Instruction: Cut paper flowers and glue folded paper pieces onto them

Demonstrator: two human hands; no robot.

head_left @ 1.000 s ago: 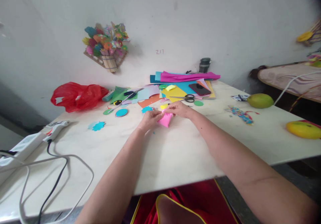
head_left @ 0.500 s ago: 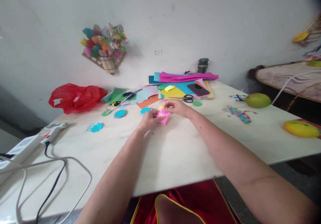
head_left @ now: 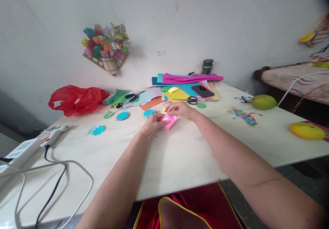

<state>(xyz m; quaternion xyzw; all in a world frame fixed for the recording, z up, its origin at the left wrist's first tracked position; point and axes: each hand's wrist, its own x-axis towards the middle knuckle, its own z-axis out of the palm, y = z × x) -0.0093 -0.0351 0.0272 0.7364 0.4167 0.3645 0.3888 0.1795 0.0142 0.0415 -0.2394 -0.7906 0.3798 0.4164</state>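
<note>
My left hand grips a small, shiny pink packet by its left side, thumb across the front. Just above the packet is my right hand, its fingertips pinched together; whatever they hold is too small to make out. A tiny yellow piece shows by the right fingertips. Behind the left hand lies a blue scalloped paper shape, partly covered by that hand. Farther left on the table are a blue disc and another blue scalloped shape.
Coloured sheets, black-handled scissors and a phone lie at the back. A red plastic bag is at the left, power strips with cables nearer. Two mangoes and a beaded strip lie right.
My right hand has shifted slightly left, off the packet's upper edge. More of the pink packet shows now, turned a little in my left hand.
</note>
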